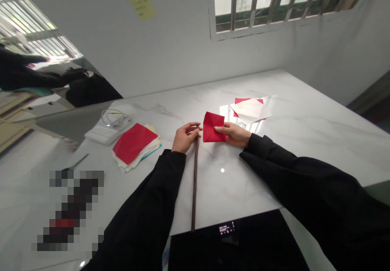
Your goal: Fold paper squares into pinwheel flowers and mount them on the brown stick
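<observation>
A folded red paper (pixel 212 127) lies on the white marble table (pixel 304 128) in front of me. My right hand (pixel 233 134) pinches its right edge, fingers closed on the paper. My left hand (pixel 185 137) is curled around the far end of a long thin dark stick (pixel 194 185), just left of the paper. The stick runs back toward me to the table's near edge. Both arms wear black sleeves.
A stack of paper sheets with a red one on top (pixel 135 145) lies to the left, a white power strip with cable (pixel 105 131) behind it. White and red sheets (pixel 250 109) lie to the far right. A black device (pixel 227 228) sits at the near edge.
</observation>
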A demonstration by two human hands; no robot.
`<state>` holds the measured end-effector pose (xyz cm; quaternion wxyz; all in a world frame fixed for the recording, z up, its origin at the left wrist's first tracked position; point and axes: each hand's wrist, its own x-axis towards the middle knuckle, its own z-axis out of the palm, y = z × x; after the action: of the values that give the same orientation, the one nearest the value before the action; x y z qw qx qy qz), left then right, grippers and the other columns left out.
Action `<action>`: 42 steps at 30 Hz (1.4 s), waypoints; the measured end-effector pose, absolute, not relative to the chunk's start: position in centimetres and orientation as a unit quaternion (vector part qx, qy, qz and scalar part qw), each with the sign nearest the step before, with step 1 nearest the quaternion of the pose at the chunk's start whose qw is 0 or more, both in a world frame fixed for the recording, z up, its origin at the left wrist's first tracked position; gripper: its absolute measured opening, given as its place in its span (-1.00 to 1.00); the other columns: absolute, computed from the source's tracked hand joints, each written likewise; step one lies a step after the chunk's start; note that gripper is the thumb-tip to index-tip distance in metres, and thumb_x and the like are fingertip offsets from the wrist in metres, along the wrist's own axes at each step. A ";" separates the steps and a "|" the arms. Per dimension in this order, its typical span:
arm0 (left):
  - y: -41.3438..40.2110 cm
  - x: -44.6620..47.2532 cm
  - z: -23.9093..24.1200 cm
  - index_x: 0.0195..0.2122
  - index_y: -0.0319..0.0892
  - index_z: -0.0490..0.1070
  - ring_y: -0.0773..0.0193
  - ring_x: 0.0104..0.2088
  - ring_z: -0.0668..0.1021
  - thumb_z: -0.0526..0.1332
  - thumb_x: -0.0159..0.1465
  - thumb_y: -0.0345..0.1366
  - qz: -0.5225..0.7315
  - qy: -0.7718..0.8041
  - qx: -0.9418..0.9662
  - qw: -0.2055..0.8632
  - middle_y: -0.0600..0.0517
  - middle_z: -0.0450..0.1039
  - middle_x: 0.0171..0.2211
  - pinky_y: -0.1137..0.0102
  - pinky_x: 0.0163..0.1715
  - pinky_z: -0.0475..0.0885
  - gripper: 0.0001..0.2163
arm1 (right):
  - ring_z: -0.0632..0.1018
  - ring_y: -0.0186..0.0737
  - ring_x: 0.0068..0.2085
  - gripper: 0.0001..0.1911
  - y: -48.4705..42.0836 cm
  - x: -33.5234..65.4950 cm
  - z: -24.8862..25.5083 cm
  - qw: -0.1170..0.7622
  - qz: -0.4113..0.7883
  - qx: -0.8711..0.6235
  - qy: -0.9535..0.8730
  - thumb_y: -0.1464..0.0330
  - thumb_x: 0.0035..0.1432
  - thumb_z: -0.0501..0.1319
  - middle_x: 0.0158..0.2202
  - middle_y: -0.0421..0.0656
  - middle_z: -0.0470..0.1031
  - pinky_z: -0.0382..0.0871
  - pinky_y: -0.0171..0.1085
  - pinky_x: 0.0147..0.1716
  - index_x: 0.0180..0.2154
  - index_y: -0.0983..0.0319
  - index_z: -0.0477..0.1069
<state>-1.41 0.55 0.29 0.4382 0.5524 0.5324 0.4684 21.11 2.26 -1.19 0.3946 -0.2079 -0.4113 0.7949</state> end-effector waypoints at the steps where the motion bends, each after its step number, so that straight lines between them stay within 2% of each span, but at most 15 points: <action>1: 0.4 -1.5 0.1 -0.01 -0.22 0.63 0.26 -0.40 0.59 0.48 0.07 -0.08 0.493 0.519 0.532 0.452 -0.11 0.68 -0.23 0.36 -0.29 0.50 -0.51 | 0.71 -0.10 -0.06 -0.52 2.3 21.1 -1.2 0.394 0.796 -0.205 -0.412 0.19 -0.03 0.61 -0.07 -0.06 0.71 0.57 -0.13 0.16 -0.09 0.25 0.64; 4: -0.7 -1.3 -0.2 0.05 -0.21 0.63 0.36 -0.46 0.52 0.52 0.07 -0.06 0.543 0.495 0.502 0.456 -0.05 0.67 -0.31 0.41 -0.35 0.47 -0.46 | 0.71 -0.06 -0.03 -0.51 2.4 21.2 -1.4 0.391 0.793 -0.201 -0.422 0.17 -0.01 0.61 -0.05 -0.05 0.71 0.57 -0.09 0.16 -0.08 0.24 0.64; 9: -2.0 0.1 -0.3 -0.03 -0.22 0.68 0.40 -0.53 0.49 0.55 0.05 -0.05 0.567 0.470 0.459 0.497 -0.01 0.64 -0.38 0.46 -0.47 0.40 -0.50 | 0.71 -0.11 -0.06 -0.49 2.7 21.1 -2.0 0.380 0.806 -0.183 -0.416 0.19 -0.03 0.63 -0.05 -0.03 0.71 0.59 -0.17 0.09 -0.08 0.27 0.63; 12: -2.1 0.9 -0.1 -0.03 -0.22 0.69 0.28 -0.43 0.60 0.57 0.03 -0.07 0.560 0.439 0.443 0.546 -0.03 0.66 -0.34 0.39 -0.35 0.51 -0.49 | 0.70 -0.17 -0.12 -0.48 2.9 21.2 -2.4 0.371 0.813 -0.167 -0.417 0.20 -0.05 0.64 -0.10 -0.03 0.71 0.59 -0.22 0.03 -0.08 0.29 0.62; 15: -2.7 1.3 0.7 0.03 -0.20 0.66 0.17 -0.27 0.67 0.57 0.06 -0.11 0.539 0.402 0.447 0.590 -0.09 0.69 -0.22 0.32 -0.20 0.58 -0.48 | 0.70 -0.17 -0.13 -0.48 2.8 21.3 -2.3 0.359 0.815 -0.150 -0.430 0.20 -0.07 0.65 -0.13 -0.04 0.71 0.59 -0.21 0.00 -0.11 0.29 0.63; 19: -3.6 1.1 2.1 0.21 -0.10 0.54 0.25 -0.27 0.66 0.55 0.14 -0.20 0.523 0.369 0.448 0.625 -0.07 0.68 -0.12 0.38 -0.22 0.57 -0.41 | 0.70 -0.17 -0.15 -0.45 2.5 21.3 -2.0 0.341 0.819 -0.133 -0.442 0.19 -0.07 0.65 -0.14 -0.04 0.71 0.57 -0.21 -0.01 -0.09 0.31 0.63; 23: -4.1 0.8 2.8 0.08 -0.14 0.59 0.33 -0.35 0.62 0.55 0.17 -0.23 0.511 0.353 0.449 0.642 -0.05 0.65 -0.17 0.45 -0.29 0.54 -0.56 | 0.70 -0.15 -0.13 -0.40 2.4 21.2 -2.0 0.345 0.818 -0.131 -0.441 0.15 -0.09 0.65 -0.12 -0.01 0.70 0.56 -0.21 -0.02 -0.07 0.31 0.63; 28: -4.4 1.0 3.1 0.02 -0.14 0.62 0.31 -0.33 0.62 0.57 0.14 -0.23 0.501 0.346 0.448 0.654 -0.03 0.64 -0.18 0.48 -0.34 0.52 -0.58 | 0.66 -0.21 -0.21 -0.54 2.3 21.3 -1.9 0.351 0.809 -0.133 -0.452 0.19 -0.11 0.66 -0.27 -0.12 0.66 0.55 -0.21 -0.08 -0.24 0.29 0.61; 30: -4.5 1.1 3.2 0.00 -0.13 0.62 0.32 -0.34 0.61 0.57 0.14 -0.23 0.499 0.347 0.454 0.651 -0.02 0.63 -0.21 0.49 -0.36 0.51 -0.59 | 0.65 -0.20 -0.20 -0.58 2.3 21.3 -1.7 0.356 0.807 -0.126 -0.454 0.22 -0.11 0.66 -0.28 -0.13 0.65 0.54 -0.21 -0.09 -0.29 0.28 0.59; 36: -4.6 1.1 3.1 -0.02 -0.12 0.63 0.31 -0.33 0.59 0.57 0.14 -0.21 0.469 0.343 0.499 0.643 0.00 0.59 -0.25 0.45 -0.34 0.51 -0.61 | 0.63 -0.25 -0.26 -0.65 2.1 21.1 -1.7 0.384 0.788 -0.126 -0.465 0.29 -0.09 0.65 -0.34 -0.19 0.62 0.52 -0.25 -0.13 -0.34 0.27 0.59; 42: -4.6 0.7 2.6 0.00 -0.08 0.61 0.34 -0.32 0.55 0.55 0.15 -0.22 0.453 0.357 0.532 0.620 0.02 0.55 -0.22 0.46 -0.33 0.51 -0.61 | 0.65 -0.23 -0.25 -0.72 2.1 20.9 -1.7 0.409 0.765 -0.118 -0.483 0.33 -0.08 0.63 -0.31 -0.18 0.63 0.54 -0.22 -0.14 -0.37 0.24 0.61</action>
<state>0.74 -4.57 2.59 0.6197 0.5322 0.3574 0.4528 20.86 2.10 -1.66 0.4088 -0.1182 -0.4827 0.7655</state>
